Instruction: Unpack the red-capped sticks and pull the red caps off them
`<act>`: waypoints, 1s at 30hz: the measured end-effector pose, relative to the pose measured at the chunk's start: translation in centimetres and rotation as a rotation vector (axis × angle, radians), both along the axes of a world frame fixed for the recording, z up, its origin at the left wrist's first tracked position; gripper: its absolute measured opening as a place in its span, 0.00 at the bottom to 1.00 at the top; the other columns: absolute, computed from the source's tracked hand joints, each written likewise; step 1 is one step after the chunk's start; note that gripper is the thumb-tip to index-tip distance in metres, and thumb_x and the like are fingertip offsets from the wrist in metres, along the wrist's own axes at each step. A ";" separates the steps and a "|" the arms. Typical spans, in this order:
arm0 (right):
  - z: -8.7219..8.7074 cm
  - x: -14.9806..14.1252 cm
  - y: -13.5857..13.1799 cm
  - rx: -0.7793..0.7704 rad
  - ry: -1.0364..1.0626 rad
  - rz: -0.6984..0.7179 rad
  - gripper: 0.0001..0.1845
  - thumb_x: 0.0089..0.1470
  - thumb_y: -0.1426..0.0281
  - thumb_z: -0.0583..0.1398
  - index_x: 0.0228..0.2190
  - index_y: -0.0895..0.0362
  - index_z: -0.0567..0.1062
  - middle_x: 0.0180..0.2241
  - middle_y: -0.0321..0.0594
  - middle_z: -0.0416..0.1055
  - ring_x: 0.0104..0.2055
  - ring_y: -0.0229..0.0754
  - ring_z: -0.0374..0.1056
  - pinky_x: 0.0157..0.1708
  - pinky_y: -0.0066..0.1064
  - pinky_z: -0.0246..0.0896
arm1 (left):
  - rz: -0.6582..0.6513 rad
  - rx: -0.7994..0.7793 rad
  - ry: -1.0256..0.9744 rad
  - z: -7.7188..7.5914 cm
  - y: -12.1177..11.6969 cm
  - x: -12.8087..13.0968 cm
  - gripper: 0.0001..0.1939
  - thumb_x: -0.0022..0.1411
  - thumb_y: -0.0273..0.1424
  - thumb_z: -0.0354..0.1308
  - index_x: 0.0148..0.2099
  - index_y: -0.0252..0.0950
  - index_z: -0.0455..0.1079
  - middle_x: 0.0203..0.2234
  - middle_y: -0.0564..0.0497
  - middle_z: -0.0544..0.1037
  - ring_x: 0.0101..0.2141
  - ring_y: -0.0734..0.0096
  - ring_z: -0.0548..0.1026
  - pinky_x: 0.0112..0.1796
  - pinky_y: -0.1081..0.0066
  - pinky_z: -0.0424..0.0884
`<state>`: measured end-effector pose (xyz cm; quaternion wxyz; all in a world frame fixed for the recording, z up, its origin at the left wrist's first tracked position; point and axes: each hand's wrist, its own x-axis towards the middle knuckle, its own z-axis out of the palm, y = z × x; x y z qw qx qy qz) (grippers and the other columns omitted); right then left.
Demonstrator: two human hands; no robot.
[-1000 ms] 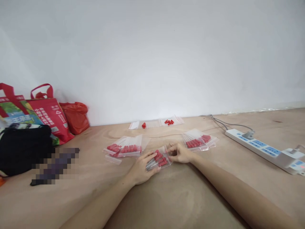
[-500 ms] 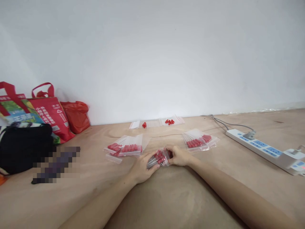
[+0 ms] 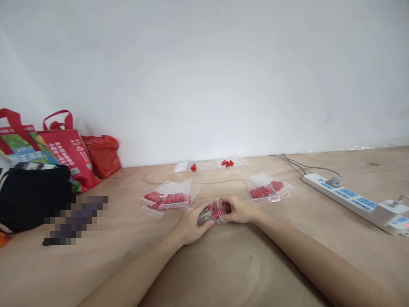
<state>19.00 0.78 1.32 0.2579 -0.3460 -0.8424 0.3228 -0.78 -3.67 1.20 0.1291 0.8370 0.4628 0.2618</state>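
Note:
A small clear zip bag with red pieces and grey, metallic-looking parts in it is held between both hands, low over the front middle of the table. My left hand wraps its left end, thumb lying along the near side. At the bag's right end, my right hand pinches the plastic with bent fingers. Just beyond my left hand lies a pile of zip bags holding red pieces in rows. Another such pile of bags lies beyond my right hand, to the right.
Near the wall, flat plastic bags carry loose red pieces. A white power strip with plugs and cables lies right. Red shopping bags, a black bag and a pixelated dark object are left.
Both hands stay almost in place on the zip bag. The bag and its contents have shifted very slightly between the fingers.

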 end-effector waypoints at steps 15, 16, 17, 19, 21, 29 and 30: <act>-0.8 2.7 2.7 -0.458 0.257 0.084 0.14 0.31 0.70 0.65 0.25 0.59 0.68 0.18 0.27 0.64 0.18 0.28 0.58 0.18 0.22 0.52 | 0.021 -0.004 0.033 0.3 0.0 0.1 0.23 0.52 0.36 0.55 0.51 0.38 0.61 0.47 0.47 0.69 0.47 0.63 0.68 0.47 0.63 0.64; -0.6 2.8 2.7 -0.490 0.265 0.089 0.15 0.31 0.69 0.66 0.24 0.60 0.68 0.18 0.29 0.66 0.19 0.29 0.60 0.20 0.23 0.54 | 0.022 -0.004 0.033 0.3 0.0 0.1 0.23 0.52 0.36 0.55 0.51 0.38 0.61 0.47 0.47 0.69 0.46 0.63 0.68 0.46 0.63 0.65; -0.4 3.0 2.8 -0.513 0.271 0.087 0.15 0.30 0.69 0.66 0.24 0.60 0.69 0.18 0.30 0.67 0.19 0.30 0.62 0.21 0.24 0.56 | 0.024 -0.006 0.033 0.3 0.0 0.0 0.23 0.52 0.36 0.55 0.51 0.38 0.61 0.47 0.47 0.70 0.46 0.63 0.68 0.46 0.63 0.65; 0.5 4.0 3.0 -0.535 0.268 0.058 0.16 0.29 0.68 0.67 0.24 0.61 0.70 0.20 0.33 0.69 0.21 0.32 0.64 0.24 0.25 0.59 | 0.028 -0.009 0.036 0.2 -0.1 0.0 0.23 0.53 0.37 0.54 0.51 0.38 0.61 0.47 0.48 0.69 0.46 0.63 0.68 0.46 0.63 0.64; 1.8 5.6 3.3 -0.538 0.243 -0.010 0.16 0.29 0.67 0.67 0.24 0.61 0.71 0.21 0.35 0.71 0.23 0.33 0.65 0.25 0.26 0.60 | 0.031 -0.009 0.041 0.2 -0.1 0.0 0.24 0.53 0.38 0.54 0.52 0.38 0.60 0.47 0.48 0.69 0.47 0.63 0.67 0.47 0.64 0.63; 5.8 8.7 3.6 -0.168 0.362 -0.525 0.10 0.34 0.67 0.64 0.20 0.58 0.68 0.20 0.35 0.69 0.23 0.34 0.64 0.23 0.25 0.58 | 0.083 -0.029 0.100 -0.1 0.3 0.0 0.25 0.55 0.42 0.51 0.54 0.39 0.58 0.52 0.47 0.64 0.52 0.63 0.61 0.51 0.62 0.58; 5.5 8.0 3.6 -0.080 0.384 -0.580 0.09 0.35 0.67 0.63 0.20 0.58 0.68 0.21 0.36 0.69 0.24 0.34 0.64 0.23 0.25 0.58 | 0.092 -0.036 0.112 -0.2 0.3 0.0 0.26 0.55 0.42 0.50 0.55 0.39 0.57 0.52 0.47 0.63 0.52 0.63 0.60 0.52 0.62 0.58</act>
